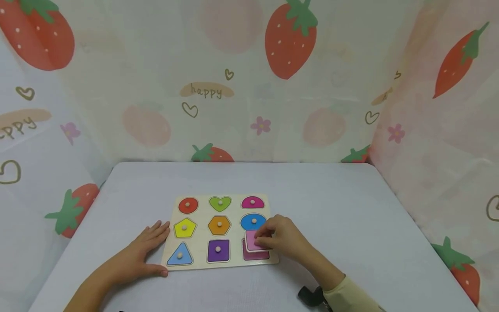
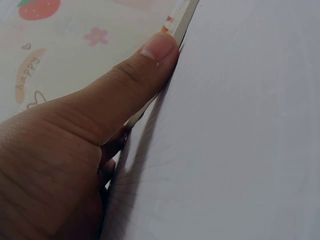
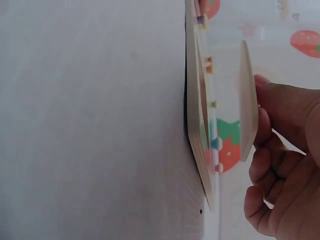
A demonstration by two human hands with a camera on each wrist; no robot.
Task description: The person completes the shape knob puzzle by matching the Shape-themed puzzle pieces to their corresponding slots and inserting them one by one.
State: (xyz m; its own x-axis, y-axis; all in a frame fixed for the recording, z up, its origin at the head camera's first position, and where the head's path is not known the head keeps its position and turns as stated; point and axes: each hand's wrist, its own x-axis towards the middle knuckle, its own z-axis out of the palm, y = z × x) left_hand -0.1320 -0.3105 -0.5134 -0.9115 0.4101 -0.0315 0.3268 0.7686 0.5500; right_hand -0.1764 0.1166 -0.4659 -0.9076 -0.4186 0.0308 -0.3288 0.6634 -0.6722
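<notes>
A wooden shape puzzle board (image 1: 200,260) lies flat on the table. My right hand (image 1: 286,238) pinches a pink puzzle piece (image 1: 251,239) by its knob, over the board's lower right corner. Part of the dark pink recess (image 1: 255,256) shows below that piece. In the right wrist view a gap separates the held piece (image 3: 247,107) from the board (image 3: 197,120). My left hand (image 1: 136,255) rests at the board's left edge, fingers extended, thumb by the near left corner. In the left wrist view its thumb (image 2: 130,82) lies along the edge.
Other knobbed pieces sit in the board, among them a blue oval (image 1: 249,222), a purple square (image 1: 218,255) and a light blue triangle (image 1: 181,259). A black object (image 1: 309,297) is by the right sleeve. Strawberry-print curtains (image 1: 156,65) surround the white table (image 1: 331,195).
</notes>
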